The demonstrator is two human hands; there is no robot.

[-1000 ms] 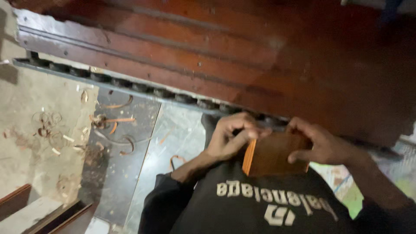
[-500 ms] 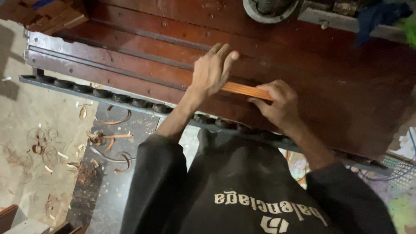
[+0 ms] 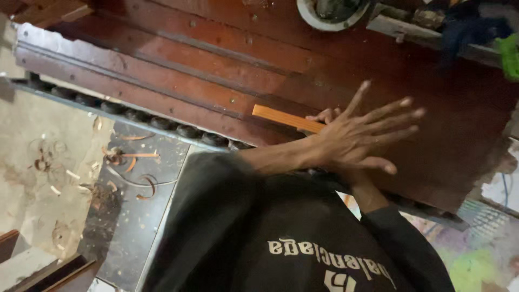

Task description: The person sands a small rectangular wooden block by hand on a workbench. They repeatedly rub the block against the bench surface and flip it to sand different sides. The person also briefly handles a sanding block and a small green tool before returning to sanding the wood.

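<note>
My left hand reaches across from the left with its fingers spread flat and nothing in it. It lies over my right hand, of which only a few fingertips show. Those fingertips grip one end of a thin orange wooden piece that lies on the reddish-brown wooden bench top. The rest of the wooden piece's right end is hidden under my hands. My dark sleeves and shirt fill the bottom of the view.
A dark ribbed rail runs along the bench's near edge. Curled wood shavings lie on the tiled floor at left. A round rimmed object, a blue cloth and something green sit at the far right.
The wooden piece went from in front of my chest up onto the bench, now flat. My left hand swung right, over my right hand, fingers spread wide.
</note>
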